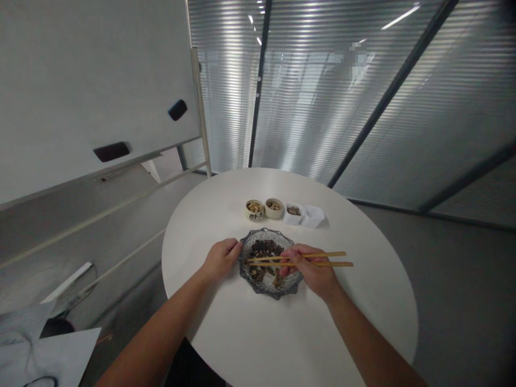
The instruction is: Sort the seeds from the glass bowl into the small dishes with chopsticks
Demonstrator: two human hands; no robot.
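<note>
A glass bowl (278,294) with a scalloped rim stands on the white round table. Dark bean-like pieces (266,248) lie in its far half, and brownish pieces (278,279) in the near part. My left hand (221,259) is closed at the bowl's left rim, thumb against the edge. In my right hand (316,271) is a pair of wooden chopsticks (336,254), held over the bowl. Their tips reach the bowl's left inner side, close together; whether anything is pinched there is too small to tell. My right fingers hide part of the bowl's right side.
Behind the bowl stand two round cups (255,216) with pale nut-like pieces, a white square dish (293,220) with darker striped pieces, and another white square dish (313,218). A whiteboard (97,80) on a frame stands left of the table (363,301). Ribbed glass panels (298,107) rise behind.
</note>
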